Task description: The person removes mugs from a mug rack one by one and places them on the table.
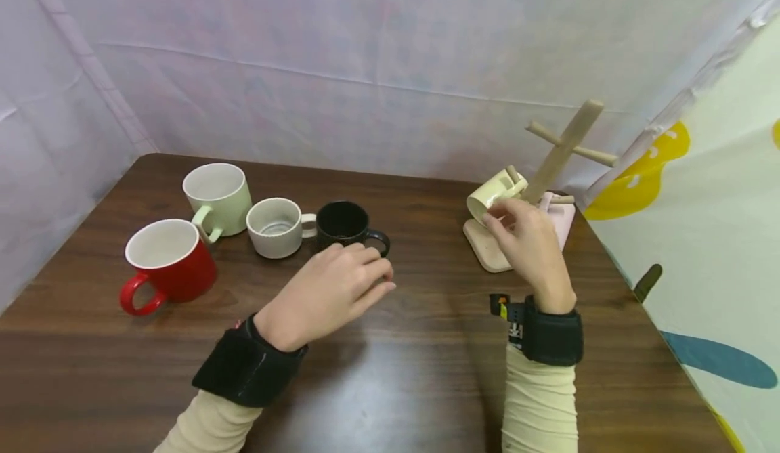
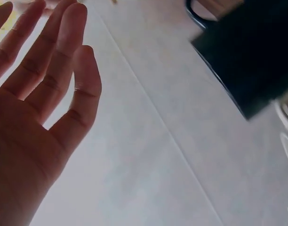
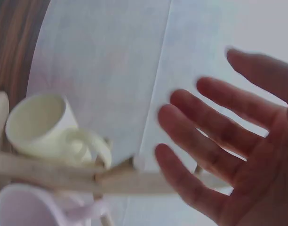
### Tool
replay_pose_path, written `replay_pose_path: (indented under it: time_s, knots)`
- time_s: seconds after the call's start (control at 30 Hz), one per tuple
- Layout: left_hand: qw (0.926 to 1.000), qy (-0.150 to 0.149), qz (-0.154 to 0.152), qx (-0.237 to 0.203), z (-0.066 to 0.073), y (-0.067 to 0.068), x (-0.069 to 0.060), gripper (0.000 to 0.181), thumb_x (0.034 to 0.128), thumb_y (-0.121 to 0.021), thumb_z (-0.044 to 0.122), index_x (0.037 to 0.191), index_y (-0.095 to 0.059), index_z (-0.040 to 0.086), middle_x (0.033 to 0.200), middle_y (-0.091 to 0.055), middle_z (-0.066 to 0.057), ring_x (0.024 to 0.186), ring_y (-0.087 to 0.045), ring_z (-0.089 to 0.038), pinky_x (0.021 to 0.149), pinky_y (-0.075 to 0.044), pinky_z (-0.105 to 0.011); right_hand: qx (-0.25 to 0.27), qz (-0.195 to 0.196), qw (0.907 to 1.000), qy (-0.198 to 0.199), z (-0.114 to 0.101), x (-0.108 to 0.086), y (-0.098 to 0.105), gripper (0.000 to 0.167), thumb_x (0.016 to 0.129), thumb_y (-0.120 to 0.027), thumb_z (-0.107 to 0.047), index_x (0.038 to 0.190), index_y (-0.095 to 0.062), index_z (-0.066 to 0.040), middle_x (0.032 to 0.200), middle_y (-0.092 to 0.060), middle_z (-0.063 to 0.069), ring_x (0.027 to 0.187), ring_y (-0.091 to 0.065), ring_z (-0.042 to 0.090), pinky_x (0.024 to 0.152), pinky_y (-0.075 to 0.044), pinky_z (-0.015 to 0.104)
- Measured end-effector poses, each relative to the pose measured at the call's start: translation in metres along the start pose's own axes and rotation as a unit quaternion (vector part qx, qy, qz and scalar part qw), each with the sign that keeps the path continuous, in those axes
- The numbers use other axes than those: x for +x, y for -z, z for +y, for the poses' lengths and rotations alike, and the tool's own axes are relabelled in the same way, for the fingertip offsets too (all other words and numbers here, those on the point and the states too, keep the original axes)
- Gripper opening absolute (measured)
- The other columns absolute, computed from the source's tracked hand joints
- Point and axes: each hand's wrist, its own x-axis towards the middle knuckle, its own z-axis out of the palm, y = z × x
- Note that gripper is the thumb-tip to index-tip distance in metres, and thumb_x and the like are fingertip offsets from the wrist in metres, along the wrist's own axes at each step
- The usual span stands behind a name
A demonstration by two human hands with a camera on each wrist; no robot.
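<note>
Head view shows the right hand just beside the pale yellow mug, which hangs tilted by its handle on a peg of the wooden stand, far right on the desk. From the right wrist, this hand's fingers are spread, slightly bent and apart from the mug. The left hand is loosely bent near the black mug, holding nothing. A pink mug is on the stand's right side; the white mug, green mug and red mug stand left. The yellow one looks like glazed ceramic: probably stiff, fairly light, a little slippery, apt to chip. With its handle on the peg, the round body seems the best hold, thumb and fingers on opposite walls
</note>
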Motion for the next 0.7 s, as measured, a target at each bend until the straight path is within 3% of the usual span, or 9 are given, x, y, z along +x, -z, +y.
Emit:
replay_pose_path:
  time_s: [0.07, 0.13, 0.23, 0.3, 0.53, 0.7]
  knots:
    - [0.9997, -0.019, -0.011, 0.010, 0.008, -0.002, 0.001, 0.012, 0.0946, -0.074, 0.024, 0.091, -0.070, 0.014, 0.086, -0.064, 0.003, 0.078, -0.063, -0.015, 0.071, -0.051, -0.033, -0.004, 0.046, 0.9989, -0.008, 0.006, -0.002, 0.005, 0.009, 0.094, -0.069, 0.000, 0.097, -0.070, 0.008, 0.089, -0.071, 0.023, 0.077, -0.069, 0.037, 0.071, -0.056, 0.044]
    - [0.9990, -0.032, -0.023, 0.020, 0.015, -0.004, 0.003, 0.014, 0.0950, -0.073, 0.027, 0.090, -0.069, 0.014, 0.085, -0.063, 0.004, 0.079, -0.062, -0.014, 0.071, -0.050, -0.032, -0.011, 0.080, 0.9965, -0.023, 0.012, -0.005, 0.009, 0.010, 0.094, -0.069, -0.001, 0.096, -0.071, 0.009, 0.087, -0.071, 0.023, 0.076, -0.069, 0.036, 0.070, -0.054, 0.029]
    - [0.9978, -0.047, -0.037, 0.029, 0.025, -0.006, 0.004, 0.015, 0.0956, -0.072, 0.028, 0.090, -0.068, 0.015, 0.085, -0.062, 0.005, 0.080, -0.061, -0.014, 0.071, -0.049, -0.031, -0.007, 0.111, 0.9928, -0.046, 0.020, -0.009, 0.015, 0.011, 0.094, -0.069, -0.002, 0.095, -0.072, 0.009, 0.086, -0.071, 0.023, 0.075, -0.069, 0.037, 0.067, -0.042, 0.009]
    - [0.9969, -0.056, -0.044, 0.034, 0.030, -0.008, 0.005, 0.016, 0.0959, -0.072, 0.030, 0.089, -0.067, 0.016, 0.085, -0.062, 0.005, 0.081, -0.061, -0.014, 0.070, -0.049, -0.031, 0.003, 0.122, 0.9910, -0.057, 0.025, -0.010, 0.016, 0.011, 0.094, -0.069, -0.001, 0.096, -0.072, 0.009, 0.088, -0.071, 0.024, 0.077, -0.069, 0.039, 0.067, -0.037, 0.002]
    - [0.9943, -0.077, -0.056, 0.048, 0.045, -0.011, 0.004, 0.014, 0.0966, -0.070, 0.030, 0.091, -0.069, 0.017, 0.088, -0.064, 0.006, 0.082, -0.061, -0.013, 0.069, -0.048, -0.028, 0.005, 0.145, 0.9853, -0.089, 0.037, -0.013, 0.016, 0.011, 0.094, -0.067, 0.001, 0.099, -0.072, 0.009, 0.095, -0.072, 0.024, 0.078, -0.067, 0.035, 0.067, -0.038, 0.003]
    - [0.9929, -0.090, -0.060, 0.051, 0.052, -0.014, 0.004, 0.014, 0.0968, -0.070, 0.032, 0.094, -0.070, 0.018, 0.090, -0.065, 0.007, 0.083, -0.061, -0.012, 0.068, -0.045, -0.026, 0.004, 0.168, 0.9798, -0.108, 0.045, -0.016, 0.015, 0.013, 0.094, -0.068, -0.002, 0.100, -0.072, 0.009, 0.094, -0.072, 0.024, 0.074, -0.056, -0.006, 0.065, -0.038, 0.005]
